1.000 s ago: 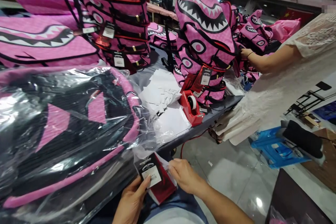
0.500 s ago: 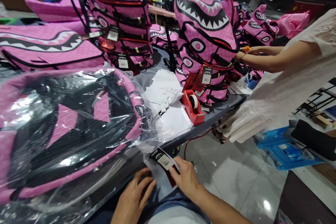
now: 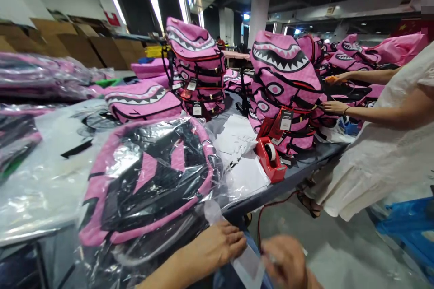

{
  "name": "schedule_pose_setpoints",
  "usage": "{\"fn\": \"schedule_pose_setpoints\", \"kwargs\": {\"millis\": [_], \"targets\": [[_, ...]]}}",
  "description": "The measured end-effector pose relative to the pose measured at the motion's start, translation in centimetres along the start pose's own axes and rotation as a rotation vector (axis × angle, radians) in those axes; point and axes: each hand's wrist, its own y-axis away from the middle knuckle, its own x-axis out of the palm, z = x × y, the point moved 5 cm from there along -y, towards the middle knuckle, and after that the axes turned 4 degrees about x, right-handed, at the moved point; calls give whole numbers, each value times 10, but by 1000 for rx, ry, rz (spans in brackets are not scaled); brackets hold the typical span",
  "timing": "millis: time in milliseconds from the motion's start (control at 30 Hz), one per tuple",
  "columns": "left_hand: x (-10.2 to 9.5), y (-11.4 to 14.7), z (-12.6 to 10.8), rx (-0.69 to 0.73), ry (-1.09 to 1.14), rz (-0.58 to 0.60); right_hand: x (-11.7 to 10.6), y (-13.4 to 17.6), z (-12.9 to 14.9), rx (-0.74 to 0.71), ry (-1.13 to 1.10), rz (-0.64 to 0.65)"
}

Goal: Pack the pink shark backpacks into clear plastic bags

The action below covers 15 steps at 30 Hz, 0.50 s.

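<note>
My left hand (image 3: 224, 243) lies at the table's front edge, fingers curled over a translucent plastic strip (image 3: 249, 267) that hangs down over my lap. The strip's upper end reaches the clear bag around a pink-and-black backpack (image 3: 203, 180), which lies flat with its dark back panel up. My right hand (image 3: 285, 259) is beside the strip's lower end, smeared by motion, so its grip is unclear. The hang tag seen earlier cannot be made out.
A red tape dispenser (image 3: 273, 162) stands by white paper slips (image 3: 237, 137) at the table's edge. Stacked pink shark-face backpacks (image 3: 283, 86) rise behind. More bagged backpacks (image 3: 40, 76) lie at left. At right, a person in a white dress (image 3: 366, 167) handles backpacks.
The view has swung left and up. My left hand has moved onto the plastic strip. My right hand has moved away to the right, and the black hang tag it held no longer shows.
</note>
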Motion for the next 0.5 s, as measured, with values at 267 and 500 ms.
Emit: {"fn": "schedule_pose_setpoints", "kwargs": {"millis": [267, 500], "targets": [[-56, 40, 36, -538, 312, -726, 66, -216, -49, 290, -427, 73], [-115, -22, 134, -817, 101, -790, 16, -266, -51, 148, -122, -139]]}}
